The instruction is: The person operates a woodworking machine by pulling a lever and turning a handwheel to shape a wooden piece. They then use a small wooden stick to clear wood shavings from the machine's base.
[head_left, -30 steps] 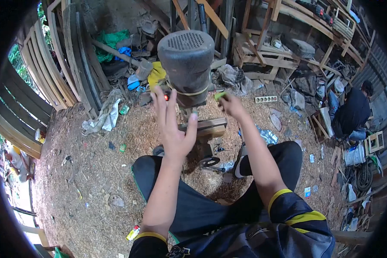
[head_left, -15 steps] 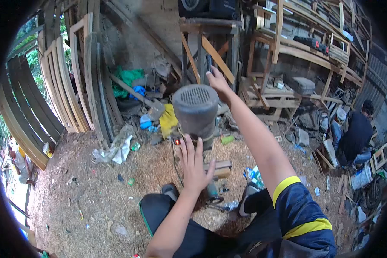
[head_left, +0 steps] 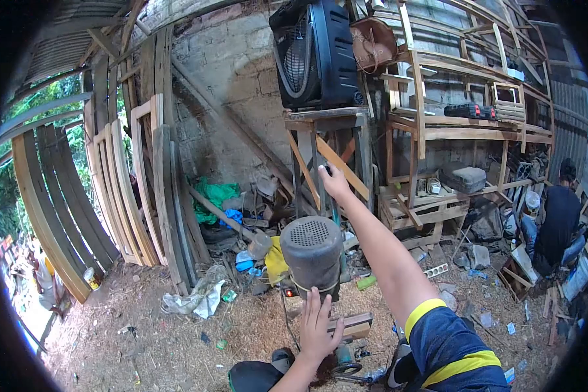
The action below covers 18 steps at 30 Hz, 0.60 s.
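Your right hand (head_left: 336,184), centre of frame: grip clamped on a dark handle (head_left: 327,170). Your left hand (head_left: 317,334), lower centre: grip fanned apart at the machine (head_left: 311,247), below centre; contact unclear. Risk: a hard pull could rock the machine; drifting fingers could get pinched at the wood (head_left: 355,325).

Reaching past and up to the round grey housing (head_left: 311,253)
Extends the right arm (head_left: 387,251), nearly straight, past the housing's right side, with the right hand (head_left: 334,182) curled closed beyond it. Holds the left hand (head_left: 318,334) flat at its near side, with fingers (head_left: 315,306) pointing up.
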Motion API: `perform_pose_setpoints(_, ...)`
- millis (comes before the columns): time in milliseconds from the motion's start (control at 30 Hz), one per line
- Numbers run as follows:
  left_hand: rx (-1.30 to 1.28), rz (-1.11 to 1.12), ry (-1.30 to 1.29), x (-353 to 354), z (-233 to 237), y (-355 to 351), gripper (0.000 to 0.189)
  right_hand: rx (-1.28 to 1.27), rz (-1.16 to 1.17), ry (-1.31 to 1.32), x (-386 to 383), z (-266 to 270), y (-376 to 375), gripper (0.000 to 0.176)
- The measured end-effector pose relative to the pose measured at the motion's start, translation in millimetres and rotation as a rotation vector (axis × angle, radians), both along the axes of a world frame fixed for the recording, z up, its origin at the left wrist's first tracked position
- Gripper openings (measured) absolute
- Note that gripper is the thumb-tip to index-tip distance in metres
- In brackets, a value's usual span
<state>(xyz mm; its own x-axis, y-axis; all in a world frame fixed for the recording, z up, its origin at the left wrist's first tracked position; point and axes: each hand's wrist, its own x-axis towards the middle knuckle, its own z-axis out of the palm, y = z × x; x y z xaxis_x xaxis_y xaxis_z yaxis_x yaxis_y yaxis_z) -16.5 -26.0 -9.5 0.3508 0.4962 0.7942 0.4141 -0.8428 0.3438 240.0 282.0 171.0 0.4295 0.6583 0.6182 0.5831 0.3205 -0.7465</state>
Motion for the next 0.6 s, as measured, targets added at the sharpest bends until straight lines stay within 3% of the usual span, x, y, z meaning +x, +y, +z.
perform_pose_setpoints(200, 0.058, -0.087, 0.004, -6, -1, -3, 0.059, 0.206, 0.023, 0.068, 2, 22, 12, 0.042)
perform_pose_setpoints(333, 0.066, -0.225, 0.028, -4, 4, -11, 0.054, 0.002, 0.388, 0.346, 15, 28, 4, 0.027)
perform_pose_setpoints(433, 0.042, -0.253, 0.023, 2, 0, -11, 0.048, -0.006, 0.606, 0.611, -1, 41, -26, 0.024)
perform_pose_setpoints(600, -0.013, -0.284, 0.012, 0, -2, -6, 0.041, -0.012, 0.721, 0.57, 2, 44, -59, 0.025)
